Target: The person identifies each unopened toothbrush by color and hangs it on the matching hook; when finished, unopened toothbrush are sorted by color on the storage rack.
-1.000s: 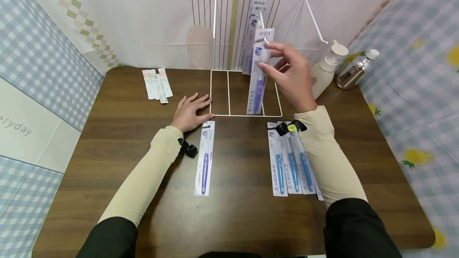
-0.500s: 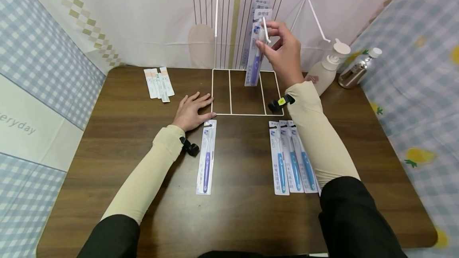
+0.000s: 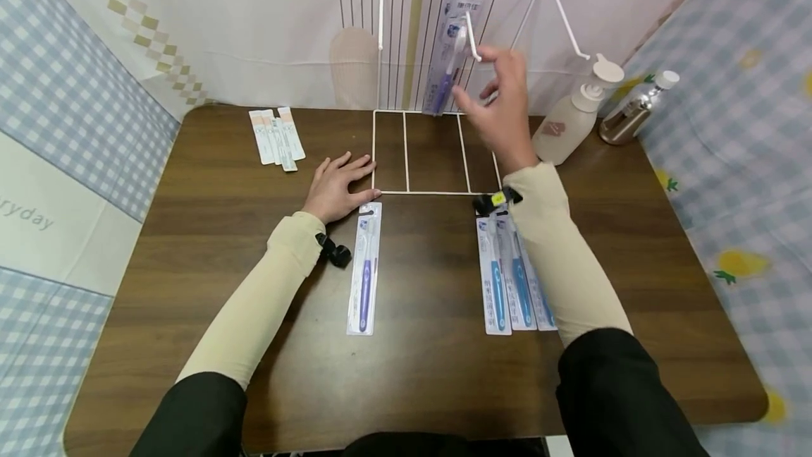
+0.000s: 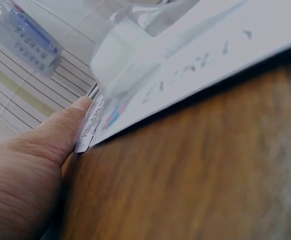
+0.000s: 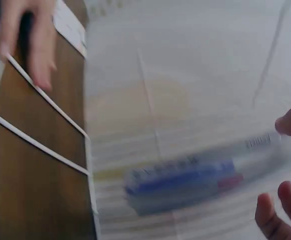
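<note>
Several packaged toothbrushes (image 3: pixel 444 65) hang one behind another on a white hook (image 3: pixel 472 35) of the wire rack (image 3: pixel 438 193). Beside the hook's tip is my right hand (image 3: pixel 505 108), thumb and fingers spread apart. The right wrist view has a blurred hanging package (image 5: pixel 185 175) with a gap between the thumb and the fingers. My left hand (image 3: pixel 336 189) lies flat on the table, fingertips at the rack's left base wire. Its thumb meets the top of a packaged purple toothbrush (image 3: pixel 364 273), seen close up in the left wrist view.
Packaged blue toothbrushes (image 3: pixel 497 288) lie partly under my right forearm. Slim white packets (image 3: pixel 275 138) are at the back left. A pump bottle (image 3: pixel 564 125) and a metallic bottle (image 3: pixel 634 113) stand at the back right. Another white hook (image 3: pixel 564 13) juts out at the rack's right.
My right hand carried a packaged purple toothbrush backward along the hook to the others and let go of it. The left hand has stayed in place.
</note>
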Demonstrator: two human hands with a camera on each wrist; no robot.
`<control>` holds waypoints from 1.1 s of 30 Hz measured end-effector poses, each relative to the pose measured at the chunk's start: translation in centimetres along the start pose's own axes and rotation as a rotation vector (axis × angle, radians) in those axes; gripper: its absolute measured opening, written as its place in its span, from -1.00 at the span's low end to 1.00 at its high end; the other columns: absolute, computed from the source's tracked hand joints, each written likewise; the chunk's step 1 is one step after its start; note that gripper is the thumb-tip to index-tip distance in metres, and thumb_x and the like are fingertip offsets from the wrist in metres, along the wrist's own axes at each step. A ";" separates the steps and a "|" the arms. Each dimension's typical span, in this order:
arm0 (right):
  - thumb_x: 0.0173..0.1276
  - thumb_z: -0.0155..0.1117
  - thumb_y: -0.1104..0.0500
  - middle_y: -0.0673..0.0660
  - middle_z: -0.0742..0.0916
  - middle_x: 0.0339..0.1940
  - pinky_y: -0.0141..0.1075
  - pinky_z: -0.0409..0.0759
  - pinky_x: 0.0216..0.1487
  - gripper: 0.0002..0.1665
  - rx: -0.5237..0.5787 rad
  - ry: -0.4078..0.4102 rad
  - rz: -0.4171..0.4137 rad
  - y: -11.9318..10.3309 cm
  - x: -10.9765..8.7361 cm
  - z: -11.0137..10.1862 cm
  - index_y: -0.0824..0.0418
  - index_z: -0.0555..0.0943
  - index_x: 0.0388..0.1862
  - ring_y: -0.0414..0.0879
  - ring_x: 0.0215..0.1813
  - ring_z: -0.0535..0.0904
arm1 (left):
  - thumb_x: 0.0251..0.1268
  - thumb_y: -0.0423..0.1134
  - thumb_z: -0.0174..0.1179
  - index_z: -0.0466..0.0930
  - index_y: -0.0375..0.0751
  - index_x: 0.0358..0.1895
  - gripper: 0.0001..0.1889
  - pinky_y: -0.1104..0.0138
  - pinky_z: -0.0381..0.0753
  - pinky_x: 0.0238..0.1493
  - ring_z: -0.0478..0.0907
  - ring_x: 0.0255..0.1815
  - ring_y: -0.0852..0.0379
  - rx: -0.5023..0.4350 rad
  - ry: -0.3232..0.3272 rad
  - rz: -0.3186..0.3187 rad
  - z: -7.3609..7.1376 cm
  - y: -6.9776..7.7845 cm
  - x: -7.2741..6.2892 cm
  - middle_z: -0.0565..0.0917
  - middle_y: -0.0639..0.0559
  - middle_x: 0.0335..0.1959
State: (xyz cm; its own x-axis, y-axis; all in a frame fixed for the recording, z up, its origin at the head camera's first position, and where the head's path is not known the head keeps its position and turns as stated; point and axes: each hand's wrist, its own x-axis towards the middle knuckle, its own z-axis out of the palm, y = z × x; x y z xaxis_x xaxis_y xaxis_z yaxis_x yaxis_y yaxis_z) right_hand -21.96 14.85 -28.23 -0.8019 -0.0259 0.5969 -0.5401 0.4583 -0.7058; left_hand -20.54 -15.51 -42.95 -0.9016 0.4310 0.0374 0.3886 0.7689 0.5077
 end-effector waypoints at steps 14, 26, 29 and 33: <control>0.41 0.53 0.05 0.20 0.71 0.00 -0.14 0.61 0.06 -0.45 -0.081 -0.635 0.235 -1.2 -14.6 8.6 0.26 0.67 0.28 0.02 -0.03 0.63 | 0.48 0.25 0.25 0.36 0.13 0.63 -0.26 -0.05 -0.34 0.68 -0.02 0.73 -0.07 0.022 0.009 0.023 0.1 0.2 0.6 0.26 0.16 0.67; 0.26 0.64 -0.12 0.09 0.64 -0.07 -0.07 0.53 0.00 -0.46 -0.265 -0.602 0.268 -1.0 -16.5 11.3 0.08 0.79 0.15 -0.03 -0.10 0.53 | 0.46 0.26 0.27 0.38 0.11 0.62 -0.25 -0.06 -0.31 0.68 -0.01 0.73 -0.07 0.029 0.023 0.010 0.2 0.0 0.1 0.29 0.15 0.66; 0.25 0.66 -0.05 0.11 0.68 -0.03 -0.06 0.52 0.10 -0.53 -0.208 -0.579 0.277 -0.9 -16.7 11.4 0.11 0.82 0.07 -0.01 0.00 0.58 | 0.47 0.26 0.26 0.37 0.11 0.62 -0.25 -0.07 -0.31 0.68 -0.01 0.73 -0.07 0.029 0.016 0.006 0.2 -0.1 0.0 0.28 0.14 0.66; 0.27 0.66 0.03 0.12 0.74 0.00 -0.10 0.53 0.12 -0.59 -0.114 -0.576 0.264 -0.9 -16.8 11.0 0.16 0.81 0.03 -0.01 0.01 0.60 | 0.48 0.24 0.26 0.37 0.11 0.62 -0.26 -0.06 -0.32 0.68 -0.01 0.73 -0.07 0.027 0.016 0.003 0.4 -0.1 -0.1 0.28 0.15 0.66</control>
State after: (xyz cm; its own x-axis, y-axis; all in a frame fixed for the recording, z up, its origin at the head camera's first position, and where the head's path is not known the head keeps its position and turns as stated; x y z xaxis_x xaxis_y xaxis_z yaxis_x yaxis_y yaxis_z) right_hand -10.79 5.11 -41.77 -0.9300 -0.3574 0.0855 -0.3004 0.6050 -0.7374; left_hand -20.41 -15.46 -43.30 -0.9033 0.4258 0.0522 0.3959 0.7806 0.4837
